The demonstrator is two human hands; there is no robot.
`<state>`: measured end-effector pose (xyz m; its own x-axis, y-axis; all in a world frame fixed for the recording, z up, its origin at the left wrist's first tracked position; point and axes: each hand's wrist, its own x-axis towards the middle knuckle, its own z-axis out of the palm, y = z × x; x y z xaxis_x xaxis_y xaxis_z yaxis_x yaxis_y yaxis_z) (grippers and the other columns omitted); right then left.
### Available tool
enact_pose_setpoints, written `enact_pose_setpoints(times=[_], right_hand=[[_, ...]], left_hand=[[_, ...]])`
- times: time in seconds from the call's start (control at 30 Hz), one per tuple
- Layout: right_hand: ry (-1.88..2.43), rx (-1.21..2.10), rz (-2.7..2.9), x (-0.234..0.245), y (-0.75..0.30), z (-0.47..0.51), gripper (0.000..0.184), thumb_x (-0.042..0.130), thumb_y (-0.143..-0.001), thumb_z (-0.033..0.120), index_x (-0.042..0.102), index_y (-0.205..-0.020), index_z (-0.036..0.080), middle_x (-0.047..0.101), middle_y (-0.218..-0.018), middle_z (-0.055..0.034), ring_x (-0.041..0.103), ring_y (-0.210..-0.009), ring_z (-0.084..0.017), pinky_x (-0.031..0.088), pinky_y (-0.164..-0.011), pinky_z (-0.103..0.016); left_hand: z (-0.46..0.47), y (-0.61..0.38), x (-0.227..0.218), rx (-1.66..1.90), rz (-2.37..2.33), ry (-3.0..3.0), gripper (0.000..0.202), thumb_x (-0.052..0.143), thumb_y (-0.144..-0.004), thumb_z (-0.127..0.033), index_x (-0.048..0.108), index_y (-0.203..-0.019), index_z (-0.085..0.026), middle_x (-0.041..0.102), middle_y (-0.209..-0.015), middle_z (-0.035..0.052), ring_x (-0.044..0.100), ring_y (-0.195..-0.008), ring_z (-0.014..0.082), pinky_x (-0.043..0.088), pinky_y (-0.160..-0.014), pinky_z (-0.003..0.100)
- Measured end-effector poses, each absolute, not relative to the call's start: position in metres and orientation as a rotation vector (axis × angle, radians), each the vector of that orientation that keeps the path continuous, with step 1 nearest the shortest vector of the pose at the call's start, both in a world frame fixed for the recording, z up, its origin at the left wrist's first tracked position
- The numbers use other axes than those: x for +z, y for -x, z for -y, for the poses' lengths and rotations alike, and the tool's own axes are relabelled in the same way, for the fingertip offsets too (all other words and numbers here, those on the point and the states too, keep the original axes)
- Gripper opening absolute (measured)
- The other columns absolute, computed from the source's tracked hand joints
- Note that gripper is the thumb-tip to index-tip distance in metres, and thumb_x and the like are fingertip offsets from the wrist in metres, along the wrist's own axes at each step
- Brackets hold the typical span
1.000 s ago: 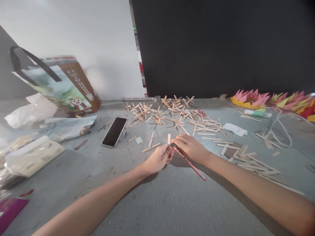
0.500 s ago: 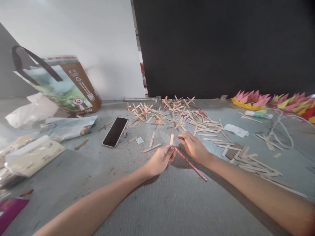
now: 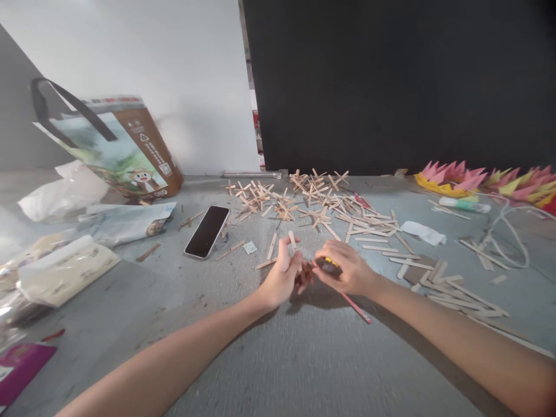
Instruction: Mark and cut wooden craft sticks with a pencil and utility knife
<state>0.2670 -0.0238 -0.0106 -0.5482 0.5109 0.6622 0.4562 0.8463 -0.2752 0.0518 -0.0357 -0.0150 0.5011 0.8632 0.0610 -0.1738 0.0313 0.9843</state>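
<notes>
My left hand (image 3: 280,279) is closed around a wooden craft stick (image 3: 292,238), whose upper end sticks up past the fingers. A thin pink-red pencil (image 3: 358,310) runs from between the hands down to the right, passing under my right hand (image 3: 347,271). Its upper part is mostly covered, so I cannot tell which fingers bear it. My right hand is wrapped round a small black-and-yellow object (image 3: 329,265), its kind unclear, close beside the left fingertips. Two loose craft sticks (image 3: 272,246) lie just beyond the left hand.
Behind the hands lies a pile of crossed craft sticks (image 3: 282,205), with loose sticks (image 3: 460,298) at right. A phone (image 3: 207,231), a carrier bag (image 3: 130,153) and plastic packets (image 3: 65,272) occupy the left. Paper flowers (image 3: 452,176), a glue stick (image 3: 464,205) and a white cable (image 3: 506,231) are far right.
My right hand has turned and come against the left fingers, bringing the black-and-yellow object into view over the pencil. My left fingers have shifted, one now raised beside the craft stick.
</notes>
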Motion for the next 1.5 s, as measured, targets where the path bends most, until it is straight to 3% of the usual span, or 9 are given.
enact_pose_setpoints(times=[0.17, 0.37, 0.6, 0.77, 0.87, 1.0, 1.13, 1.5], right_hand=[[0.754, 0.126, 2.281, -0.006, -0.252, 0.032, 0.023, 0.075, -0.098, 0.038, 0.059, -0.1, 0.022, 0.063, -0.085, -0.0033, 0.057, -0.079, -0.022, 0.046, -0.075, -0.036], [0.793, 0.152, 2.232, -0.015, -0.25, 0.033, 0.013, 0.065, -0.101, 0.021, 0.063, -0.113, 0.022, 0.064, -0.087, -0.0043, 0.058, -0.082, -0.024, 0.047, -0.075, -0.037], [0.563, 0.044, 2.267, -0.014, -0.259, 0.031, 0.027, 0.058, -0.104, 0.016, 0.065, -0.13, 0.02, 0.065, -0.084, -0.0052, 0.055, -0.077, -0.024, 0.044, -0.07, -0.038], [0.583, -0.167, 2.244, -0.008, -0.272, 0.026, 0.039, 0.053, -0.109, 0.019, 0.062, -0.147, 0.02, 0.064, -0.081, -0.0049, 0.054, -0.077, -0.024, 0.043, -0.071, -0.039], [0.606, -0.376, 2.309, -0.006, -0.284, 0.019, 0.044, 0.052, -0.109, 0.017, 0.06, -0.152, 0.021, 0.065, -0.08, -0.005, 0.055, -0.079, -0.025, 0.044, -0.074, -0.04], [0.704, -0.454, 2.229, -0.012, -0.292, 0.011, 0.048, 0.053, -0.108, 0.015, 0.059, -0.154, 0.025, 0.067, -0.082, -0.0052, 0.058, -0.08, -0.025, 0.044, -0.075, -0.041], [0.746, -0.475, 2.207, -0.018, -0.292, 0.008, 0.056, 0.056, -0.106, 0.013, 0.051, -0.161, 0.027, 0.068, -0.081, -0.0037, 0.059, -0.079, -0.025, 0.043, -0.074, -0.041], [0.79, -0.299, 2.212, -0.018, -0.286, 0.007, 0.053, 0.053, -0.107, 0.014, 0.05, -0.159, 0.027, 0.068, -0.09, -0.0058, 0.06, -0.085, -0.026, 0.045, -0.08, -0.042]], left_hand=[[0.035, -0.052, -0.021, 0.852, -0.654, -1.25, 0.046, 0.05, -0.105, -0.065, 0.028, -0.118, -0.027, 0.059, -0.069, -0.0096, 0.059, -0.042, 0.0126, 0.045, -0.045, 0.022], [0.036, -0.053, -0.021, 0.841, -0.591, -1.268, 0.046, 0.052, -0.103, -0.067, 0.031, -0.109, -0.026, 0.064, -0.085, -0.0041, 0.066, -0.055, 0.0127, 0.053, -0.056, 0.027], [0.042, -0.05, -0.012, 0.807, -0.632, -1.452, 0.047, 0.049, -0.107, -0.062, 0.036, -0.129, -0.022, 0.061, -0.08, -0.0033, 0.064, -0.067, 0.0143, 0.052, -0.068, 0.03], [0.044, -0.045, -0.007, 0.8, -0.553, -1.494, 0.06, 0.055, -0.104, -0.063, 0.035, -0.144, -0.022, 0.065, -0.099, 0.0033, 0.068, -0.081, 0.017, 0.054, -0.078, 0.033], [0.041, -0.047, -0.009, 0.865, -0.614, -1.444, 0.064, 0.05, -0.103, -0.069, 0.04, -0.144, -0.021, 0.065, -0.107, 0.0058, 0.065, -0.071, 0.0136, 0.051, -0.066, 0.029], [0.036, -0.051, -0.014, 0.859, -0.8, -1.413, 0.052, 0.049, -0.104, -0.065, 0.053, -0.129, -0.019, 0.061, -0.09, -0.0005, 0.053, -0.054, 0.0083, 0.037, -0.05, 0.023], [0.036, -0.051, -0.013, 0.797, -0.839, -1.483, 0.044, 0.049, -0.107, -0.058, 0.062, -0.104, -0.016, 0.059, -0.078, -0.0014, 0.048, -0.055, 0.0079, 0.036, -0.053, 0.023], [0.036, -0.051, -0.015, 0.798, -0.953, -1.729, 0.045, 0.032, -0.113, -0.048, 0.06, -0.094, -0.019, 0.049, -0.064, -0.0045, 0.046, -0.059, 0.0126, 0.038, -0.064, 0.028]])
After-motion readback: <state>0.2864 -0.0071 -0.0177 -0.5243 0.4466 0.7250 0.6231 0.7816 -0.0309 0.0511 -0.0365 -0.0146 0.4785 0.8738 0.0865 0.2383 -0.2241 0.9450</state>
